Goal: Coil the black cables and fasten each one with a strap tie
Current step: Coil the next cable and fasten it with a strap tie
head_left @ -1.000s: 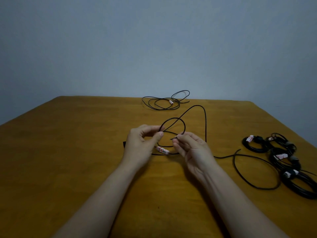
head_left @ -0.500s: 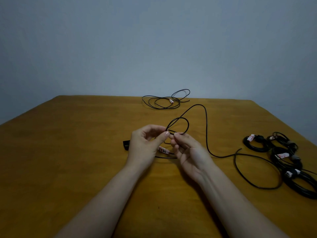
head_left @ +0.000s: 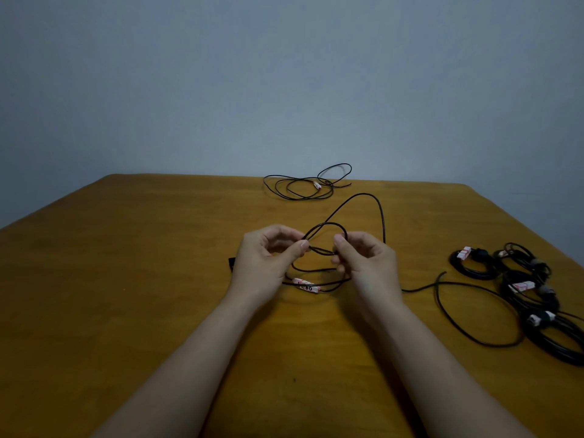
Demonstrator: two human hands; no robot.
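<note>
- We pinch the black cable (head_left: 383, 216) in our left hand (head_left: 268, 262), thumb and forefinger closed on it where a small loop begins; the other fingers curl loosely above
- Our right hand (head_left: 368, 265) grasps the same cable just across from the left; its thumb rests on the loop's right side and its fingers curl round the strands beneath
- Both hands are raised a little above the wooden worktop (head_left: 126, 279), near its middle; the small loop stands upright between them
- A larger loop of the cable arches beyond the hands, then drops behind the right hand; a couple of gathered turns hang below the hands
- A white-and-red label (head_left: 305, 284) sits on the lowest turn, between our wrists
- The cable's free length runs out from beside the right wrist and lies in a wide, open curve on the worktop to the right
- A small black piece (head_left: 231, 263) shows just left of the left hand; we cannot tell what it is
- A loose black cable (head_left: 297, 188) lies in untidy loops at the worktop's far edge, well apart from the hands; it carries a small white-and-red tag
- Four coiled cables (head_left: 474, 274) lie close together near the right edge; each bears a white-and-red label, and grey strap ties (head_left: 545, 291) wrap several of them
</note>
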